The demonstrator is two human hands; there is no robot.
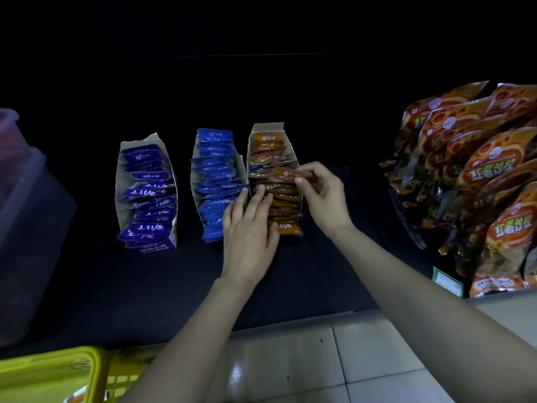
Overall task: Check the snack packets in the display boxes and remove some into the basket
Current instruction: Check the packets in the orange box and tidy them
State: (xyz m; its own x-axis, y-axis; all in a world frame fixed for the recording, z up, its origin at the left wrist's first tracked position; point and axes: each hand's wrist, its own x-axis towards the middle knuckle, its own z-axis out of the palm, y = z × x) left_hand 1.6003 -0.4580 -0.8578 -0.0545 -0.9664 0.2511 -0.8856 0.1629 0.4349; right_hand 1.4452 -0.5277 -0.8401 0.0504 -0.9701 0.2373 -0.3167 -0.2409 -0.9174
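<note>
Three cardboard display boxes stand on a dark shelf: a purple-packet box (146, 196), a blue-packet box (216, 181) and an orange-packet box (271, 154). My right hand (325, 196) pinches one orange packet (283, 174) by its edge, lifted slightly above the row. My left hand (250, 231) lies with straight fingers on the orange packets nearer me, its fingertips spreading them. A yellow basket (58, 373) sits at the bottom left, below the shelf edge.
Large orange snack bags (479, 175) hang stacked at the right. A clear plastic bin (26, 216) stands at the far left of the shelf. Pale floor tiles (334, 359) run below the shelf front. A green price tag (447, 282) is fixed at the shelf edge.
</note>
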